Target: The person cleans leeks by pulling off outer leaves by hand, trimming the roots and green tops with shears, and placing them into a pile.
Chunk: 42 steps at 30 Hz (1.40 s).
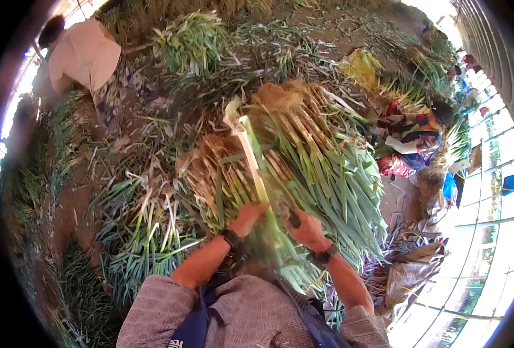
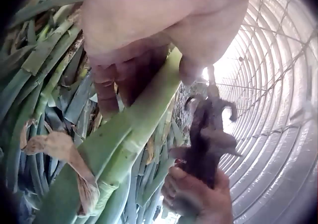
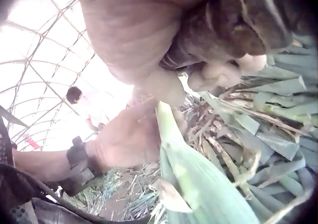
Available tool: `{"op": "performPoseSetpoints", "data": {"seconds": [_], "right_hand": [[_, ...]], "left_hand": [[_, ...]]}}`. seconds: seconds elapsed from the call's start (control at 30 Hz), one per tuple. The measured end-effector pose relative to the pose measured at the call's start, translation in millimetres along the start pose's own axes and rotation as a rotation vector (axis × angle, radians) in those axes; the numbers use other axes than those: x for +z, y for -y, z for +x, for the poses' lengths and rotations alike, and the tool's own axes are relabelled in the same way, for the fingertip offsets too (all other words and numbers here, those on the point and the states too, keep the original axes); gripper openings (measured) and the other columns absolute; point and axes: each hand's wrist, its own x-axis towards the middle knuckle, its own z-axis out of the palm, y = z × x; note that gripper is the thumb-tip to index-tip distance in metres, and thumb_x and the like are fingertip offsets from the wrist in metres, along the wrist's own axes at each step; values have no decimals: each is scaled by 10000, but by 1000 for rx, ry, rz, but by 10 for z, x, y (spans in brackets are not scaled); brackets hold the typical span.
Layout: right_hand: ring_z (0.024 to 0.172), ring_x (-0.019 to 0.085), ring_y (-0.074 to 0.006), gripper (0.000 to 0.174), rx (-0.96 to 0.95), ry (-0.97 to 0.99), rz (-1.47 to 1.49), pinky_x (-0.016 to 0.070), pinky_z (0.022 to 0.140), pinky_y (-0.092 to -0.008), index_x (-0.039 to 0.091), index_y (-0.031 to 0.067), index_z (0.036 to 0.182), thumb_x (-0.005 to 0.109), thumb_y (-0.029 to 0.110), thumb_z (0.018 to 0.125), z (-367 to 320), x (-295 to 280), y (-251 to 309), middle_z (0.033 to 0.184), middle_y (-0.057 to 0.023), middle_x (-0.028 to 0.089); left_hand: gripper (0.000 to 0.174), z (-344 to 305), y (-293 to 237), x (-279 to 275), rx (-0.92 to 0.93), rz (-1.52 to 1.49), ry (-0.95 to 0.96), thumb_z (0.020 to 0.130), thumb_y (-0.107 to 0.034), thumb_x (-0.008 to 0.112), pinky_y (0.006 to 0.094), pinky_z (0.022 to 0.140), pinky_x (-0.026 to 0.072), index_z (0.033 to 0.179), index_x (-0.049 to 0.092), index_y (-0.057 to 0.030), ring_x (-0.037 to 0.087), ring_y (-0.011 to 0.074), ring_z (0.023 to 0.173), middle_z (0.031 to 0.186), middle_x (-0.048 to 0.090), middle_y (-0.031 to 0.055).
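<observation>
My left hand [image 1: 251,217] grips a leek [image 1: 252,165] around its stalk, below the pale shank that points away from me. Its broad green leaves [image 2: 107,154] run back toward my body, with a withered brown leaf [image 2: 64,152] hanging along them in the left wrist view. Just beside the leek, my right hand [image 1: 310,231] holds a dark, ragged-looking tool [image 2: 204,147] by its thick handle. Its exact kind I cannot tell. In the right wrist view the ribbed brown handle [image 3: 223,30] crosses under the palm, close over the leek.
Stacked leeks [image 1: 321,145] with brown roots lie right in front of me. Loose leeks [image 1: 152,232] and torn leaves cover the ground at left. A stooping person [image 1: 86,58] is at the far left; another person [image 1: 416,142] sits at right near a crumpled sheet [image 1: 413,278].
</observation>
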Motion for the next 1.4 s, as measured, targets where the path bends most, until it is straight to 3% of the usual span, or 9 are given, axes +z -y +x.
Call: {"op": "performPoseSetpoints", "data": {"seconds": [0.3, 0.4, 0.53, 0.83, 1.13, 1.23, 1.3, 1.33, 1.4], "right_hand": [[821, 653, -386, 381, -113, -10, -9, 515, 729, -465, 640, 122, 1123, 694, 296, 788, 264, -167, 180, 868, -184, 682], [814, 654, -380, 366, -150, -11, -3, 519, 730, -456, 644, 125, 1119, 690, 274, 788, 253, -245, 268, 868, -181, 683], [806, 654, -377, 340, -296, 10, 5, 518, 719, -454, 647, 127, 1109, 681, 248, 793, 263, -263, 325, 854, -180, 681], [790, 652, -383, 337, -251, -102, 23, 518, 699, -461, 640, 122, 1116, 669, 260, 810, 330, -365, 483, 840, -180, 680], [749, 644, -381, 333, -341, 0, 19, 508, 660, -456, 635, 117, 1095, 649, 289, 810, 299, -309, 427, 818, -162, 675], [810, 645, -390, 313, -205, 377, -150, 508, 702, -470, 662, 113, 1033, 635, 276, 767, 254, -283, 258, 858, -170, 679], [869, 655, -393, 303, -78, 540, -244, 514, 757, -483, 691, 116, 982, 615, 269, 731, 229, -122, -101, 901, -184, 687], [869, 655, -393, 303, -65, 550, -241, 514, 757, -483, 691, 116, 982, 615, 269, 731, 198, -116, -222, 901, -184, 687], [882, 656, -394, 290, 193, 311, -106, 511, 782, -494, 688, 115, 959, 613, 269, 725, 148, -140, -433, 918, -188, 688]], "left_hand": [[363, -115, 0, -160, 76, 194, 198, 910, -285, 670, 374, 753, 594, 1104, 641, 20, 671, 192, 876, 1026, 660, 95], [397, -178, -141, -124, -157, 468, 111, 892, -296, 684, 381, 696, 611, 1141, 630, 8, 666, 185, 859, 966, 658, 86], [387, -357, -131, -18, -42, 283, 202, 881, -287, 692, 359, 630, 612, 1161, 635, -27, 654, 162, 842, 914, 664, 74], [123, -343, 166, -286, -103, 130, 342, 840, 13, 565, 406, 883, 544, 952, 595, -26, 639, 247, 993, 992, 636, 92], [151, -550, 182, -377, -188, 28, 417, 802, 57, 557, 439, 961, 477, 930, 598, -12, 622, 301, 1036, 970, 643, 113], [125, -233, 604, -873, 13, 335, 435, 840, 3, 568, 437, 924, 509, 957, 612, 7, 635, 308, 1011, 980, 658, 147], [121, -539, 86, -802, 347, 783, 298, 889, -57, 561, 417, 851, 570, 961, 610, 27, 655, 308, 938, 998, 656, 167], [194, -638, -254, -772, -43, 302, 91, 933, -135, 549, 409, 778, 616, 1000, 611, 37, 671, 324, 905, 993, 657, 179], [278, -903, -768, -778, 69, 15, -76, 961, -254, 535, 483, 710, 635, 993, 605, 13, 679, 359, 956, 962, 664, 188]]}}
